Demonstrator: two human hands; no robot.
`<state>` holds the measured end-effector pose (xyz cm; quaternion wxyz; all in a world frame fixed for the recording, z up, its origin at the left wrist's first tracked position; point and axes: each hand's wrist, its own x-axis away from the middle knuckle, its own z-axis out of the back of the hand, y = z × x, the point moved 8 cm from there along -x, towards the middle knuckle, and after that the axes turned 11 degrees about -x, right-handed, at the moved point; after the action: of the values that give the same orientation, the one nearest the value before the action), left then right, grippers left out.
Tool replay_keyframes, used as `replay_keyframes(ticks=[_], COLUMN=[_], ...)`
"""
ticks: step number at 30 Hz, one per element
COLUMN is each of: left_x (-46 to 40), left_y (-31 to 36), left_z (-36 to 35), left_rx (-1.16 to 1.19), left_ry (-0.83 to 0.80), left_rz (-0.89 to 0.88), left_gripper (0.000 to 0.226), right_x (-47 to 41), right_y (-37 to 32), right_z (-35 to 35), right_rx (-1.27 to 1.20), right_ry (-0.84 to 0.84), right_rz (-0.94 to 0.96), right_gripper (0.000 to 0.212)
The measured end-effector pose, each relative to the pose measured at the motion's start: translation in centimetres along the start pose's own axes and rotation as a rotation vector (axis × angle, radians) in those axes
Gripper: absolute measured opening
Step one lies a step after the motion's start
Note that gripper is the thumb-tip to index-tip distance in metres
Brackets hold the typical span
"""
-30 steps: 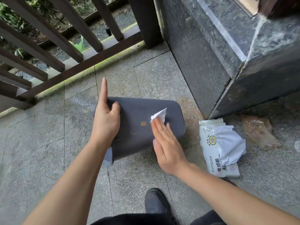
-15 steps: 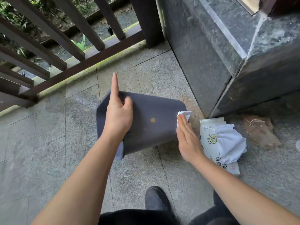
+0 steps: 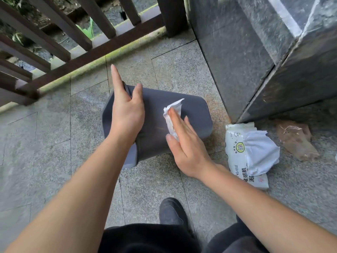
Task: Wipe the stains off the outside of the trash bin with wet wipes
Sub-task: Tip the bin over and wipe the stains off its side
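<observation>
A dark grey trash bin (image 3: 195, 114) lies on its side on the stone floor. My left hand (image 3: 125, 114) grips its left end near the rim, thumb on the outer wall and index finger sticking straight out. Over the middle of the bin's upturned side, my right hand (image 3: 187, 143) lies flat with straight fingers and presses a crumpled white wet wipe (image 3: 173, 110) against the wall. No stain shows on the bare part of the wall; what lies under the hand and wipe is hidden.
An opened pack of wet wipes (image 3: 235, 143) lies right of the bin, with a crumpled brownish plastic bag (image 3: 295, 139) beyond it. A dark stone pillar (image 3: 237, 52) stands close behind on the right. A brown railing (image 3: 73, 57) borders the far left. My shoe (image 3: 171, 212) is below the bin.
My right hand slid the wipe from the bin's right end back left to the middle of the wall. The orange spot seen earlier no longer shows. The bin turned a little under my left hand.
</observation>
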<state>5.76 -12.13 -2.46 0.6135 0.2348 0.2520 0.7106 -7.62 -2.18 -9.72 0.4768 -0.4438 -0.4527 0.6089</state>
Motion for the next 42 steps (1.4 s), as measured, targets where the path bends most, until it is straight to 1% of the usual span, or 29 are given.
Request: replay_keyframes(ticks=[2,4,6,8,9,10,14,16,18,19,21,24,26,28,29,30,33,34,35,36,38,39,40,41,42], left_x=[0.0,-0.1,-0.2,-0.4,-0.5,-0.6,-0.8,-0.9,-0.9,-0.9,-1.0,-0.8,-0.5,-0.4,-0.4,-0.3,0.4,0.6,0.6,0.5,-0.1,-0.1,0.1,0.5,0.8], left_y=[0.2,0.4,0.2,-0.1,-0.3,-0.6,-1.5,-1.3,-1.1,-1.2,-1.5,-2.0,-2.0,-2.0,-2.0,-1.9,-1.2,-0.9,-0.7,-0.7,-1.4,-1.8,-2.0,-2.4,-2.8], left_z=[-0.1,0.0,0.1,0.3,0.4,0.5,0.8,0.4,0.3,0.3,0.6,1.1,1.2,1.2,1.1,1.1,1.3,1.3,1.3,1.4,1.5,1.6,1.8,2.1,2.5], left_rx=[-0.013,-0.023,-0.023,-0.010,-0.002,0.011,0.046,0.052,0.066,0.064,0.047,0.017,-0.006,-0.011,-0.005,0.004,0.029,0.027,0.018,0.001,-0.010,-0.007,-0.012,-0.014,-0.006], left_ry=[-0.002,0.009,0.011,0.014,0.013,0.012,0.052,0.058,0.057,0.060,0.070,0.066,0.065,0.071,0.076,0.085,0.106,0.101,0.095,0.093,0.085,0.080,0.076,0.073,0.083], left_rz=[-0.002,-0.020,-0.028,-0.018,-0.003,0.018,0.090,0.101,0.121,0.131,0.140,0.141,0.130,0.141,0.156,0.170,0.186,0.191,0.195,0.200,0.215,0.222,0.225,0.233,0.237], left_gripper=[0.071,0.069,0.068,0.067,0.067,0.066,0.066,0.065,0.064,0.063,0.062,0.055,0.048,0.045,0.046,0.048,0.055,0.057,0.059,0.061,0.062,0.062,0.061,0.061,0.060], right_x=[-0.1,0.0,0.1,0.1,-0.1,-0.3,-0.4,-0.9,-1.5,-1.7,-1.7,-0.5,0.7,1.5,1.5,1.3,1.0,1.1,0.8,0.4,0.6,0.6,-0.2,-1.5,-2.3], right_y=[-1.6,-3.6,-4.6,-3.9,-2.7,-0.9,8.3,10.5,10.0,8.7,4.6,-0.8,-1.8,-1.0,0.3,2.3,8.8,9.3,8.0,5.4,-1.1,-2.2,-2.1,-0.3,2.4], right_z=[-0.6,-1.8,-3.0,-3.1,-2.6,-1.6,3.9,5.3,5.0,4.1,1.8,-2.0,-3.0,-2.5,-1.6,-0.2,4.1,4.5,3.8,2.0,-2.5,-3.7,-3.3,-1.4,1.1], right_rx=[0.049,0.143,0.183,0.220,0.243,0.254,0.184,0.132,0.113,0.111,0.096,0.001,-0.028,0.048,0.088,0.107,0.103,0.094,0.076,0.074,0.042,0.051,0.060,0.071,0.066], right_ry=[-0.026,-0.064,-0.096,-0.128,-0.124,-0.101,0.059,0.102,0.107,0.095,0.063,-0.023,-0.071,-0.084,-0.052,0.004,0.170,0.187,0.188,0.157,0.026,-0.057,-0.097,-0.057,0.057], right_rz=[0.063,0.182,0.272,0.303,0.280,0.212,-0.251,-0.389,-0.434,-0.403,-0.245,-0.044,0.033,0.096,0.080,-0.001,-0.429,-0.486,-0.454,-0.321,0.039,0.134,0.153,0.069,-0.115], right_gripper=[0.065,0.063,0.061,0.059,0.058,0.058,0.065,0.067,0.071,0.073,0.076,0.069,0.062,0.059,0.059,0.059,0.054,0.054,0.055,0.058,0.056,0.052,0.050,0.049,0.048])
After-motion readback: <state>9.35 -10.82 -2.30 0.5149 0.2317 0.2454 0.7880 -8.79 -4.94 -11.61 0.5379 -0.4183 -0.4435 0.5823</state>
